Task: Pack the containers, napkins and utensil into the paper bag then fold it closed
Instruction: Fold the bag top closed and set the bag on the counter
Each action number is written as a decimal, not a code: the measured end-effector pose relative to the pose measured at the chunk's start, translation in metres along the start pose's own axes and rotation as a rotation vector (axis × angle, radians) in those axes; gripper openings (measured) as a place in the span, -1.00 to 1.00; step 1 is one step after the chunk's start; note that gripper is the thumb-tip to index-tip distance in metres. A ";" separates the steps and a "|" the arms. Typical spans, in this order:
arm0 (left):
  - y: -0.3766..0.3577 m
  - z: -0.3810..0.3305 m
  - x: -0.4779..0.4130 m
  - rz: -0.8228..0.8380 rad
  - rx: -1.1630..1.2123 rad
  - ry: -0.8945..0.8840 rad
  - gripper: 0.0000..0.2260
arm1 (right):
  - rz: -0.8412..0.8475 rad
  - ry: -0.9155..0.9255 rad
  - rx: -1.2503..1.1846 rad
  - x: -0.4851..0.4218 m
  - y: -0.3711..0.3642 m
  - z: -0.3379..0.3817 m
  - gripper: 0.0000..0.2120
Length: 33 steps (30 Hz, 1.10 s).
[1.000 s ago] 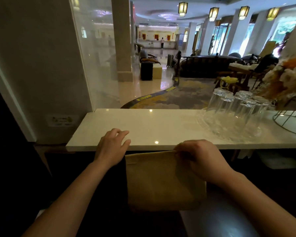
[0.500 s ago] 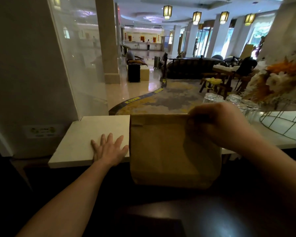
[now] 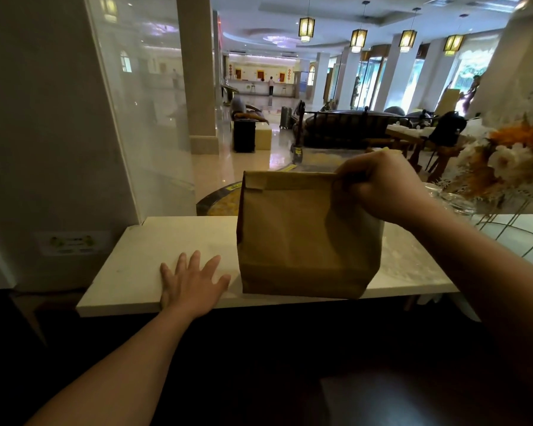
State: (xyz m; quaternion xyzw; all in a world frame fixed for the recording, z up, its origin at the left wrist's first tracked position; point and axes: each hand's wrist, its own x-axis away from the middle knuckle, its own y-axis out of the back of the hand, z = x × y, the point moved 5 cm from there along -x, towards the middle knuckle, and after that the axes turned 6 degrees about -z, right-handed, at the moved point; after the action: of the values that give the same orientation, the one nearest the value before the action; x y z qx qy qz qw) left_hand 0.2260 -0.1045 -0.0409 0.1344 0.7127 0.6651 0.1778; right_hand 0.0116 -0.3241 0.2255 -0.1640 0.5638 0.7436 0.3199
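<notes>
A brown paper bag [image 3: 302,238] with its top folded over stands upright at the front of a white stone counter [image 3: 173,241]. My right hand [image 3: 379,186] grips the folded top at its right corner. My left hand [image 3: 191,281] lies flat on the counter just left of the bag, fingers spread, holding nothing. The bag's contents are hidden.
Upturned clear glasses [image 3: 453,201] and a wire basket [image 3: 517,232] with a flower arrangement [image 3: 505,161] crowd the counter's right end. A glass pane [image 3: 142,118] rises at the left behind the counter. Below the counter a dark surface [image 3: 290,364] lies near me.
My right hand has lifted the bag from below the counter edge up onto the counter. My left hand has flattened on the counter.
</notes>
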 end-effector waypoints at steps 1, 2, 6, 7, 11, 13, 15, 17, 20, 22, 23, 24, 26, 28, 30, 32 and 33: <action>0.000 0.001 -0.001 -0.007 0.006 0.000 -0.32 | 0.000 0.000 -0.002 -0.004 -0.003 -0.003 -0.71; -0.001 0.001 -0.001 -0.011 0.009 -0.001 -0.33 | -0.001 -0.001 -0.005 -0.008 -0.007 -0.007 -0.72; 0.000 -0.001 0.000 -0.005 -0.004 -0.004 -0.34 | 0.015 -0.009 -0.064 -0.021 -0.021 -0.022 -0.79; 0.000 -0.001 0.000 -0.005 -0.004 -0.003 -0.34 | 0.018 -0.012 -0.081 -0.024 -0.025 -0.026 -0.82; -0.001 0.001 0.000 -0.005 0.002 -0.004 -0.32 | 0.031 -0.012 -0.101 -0.036 -0.040 -0.036 -0.85; -0.003 0.002 -0.002 -0.004 0.010 -0.003 -0.30 | 0.039 -0.010 -0.112 -0.040 -0.047 -0.040 -0.85; -0.005 0.002 -0.003 -0.007 0.016 0.009 -0.27 | 0.044 -0.014 -0.130 -0.044 -0.052 -0.044 -0.85; -0.006 0.003 -0.004 -0.018 0.017 0.018 -0.23 | 0.052 -0.013 -0.143 -0.047 -0.056 -0.046 -0.86; -0.007 0.004 -0.005 -0.034 0.022 0.020 -0.22 | 0.056 -0.018 -0.154 -0.052 -0.062 -0.050 -0.87; -0.008 0.004 -0.005 -0.036 0.028 0.022 -0.21 | 0.054 -0.026 -0.163 -0.055 -0.065 -0.052 -0.88; -0.009 0.004 -0.005 -0.037 0.031 0.022 -0.20 | 0.053 -0.028 -0.166 -0.057 -0.067 -0.053 -0.88; -0.009 0.004 -0.005 -0.039 0.033 0.021 -0.20 | 0.055 -0.028 -0.166 -0.058 -0.068 -0.054 -0.88; -0.009 0.004 -0.004 -0.049 0.027 0.021 -0.21 | 0.062 -0.032 -0.178 -0.060 -0.072 -0.054 -0.88; -0.008 0.004 -0.003 -0.055 0.019 0.024 -0.20 | 0.068 -0.033 -0.187 -0.061 -0.076 -0.055 -0.87; -0.008 0.003 -0.004 -0.055 0.024 0.023 -0.19 | 0.074 -0.018 -0.168 -0.062 -0.079 -0.055 -0.86; -0.009 0.003 -0.004 -0.057 0.026 0.027 -0.19 | 0.080 0.000 -0.143 -0.064 -0.080 -0.055 -0.85; -0.009 0.004 -0.004 -0.059 0.025 0.030 -0.19 | 0.087 0.010 -0.123 -0.064 -0.081 -0.055 -0.85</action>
State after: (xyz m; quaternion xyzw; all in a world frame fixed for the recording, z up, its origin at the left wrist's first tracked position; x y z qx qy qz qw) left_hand 0.2312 -0.1036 -0.0497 0.1056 0.7274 0.6524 0.1846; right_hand 0.1065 -0.3817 0.1878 -0.1625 0.5252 0.7892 0.2737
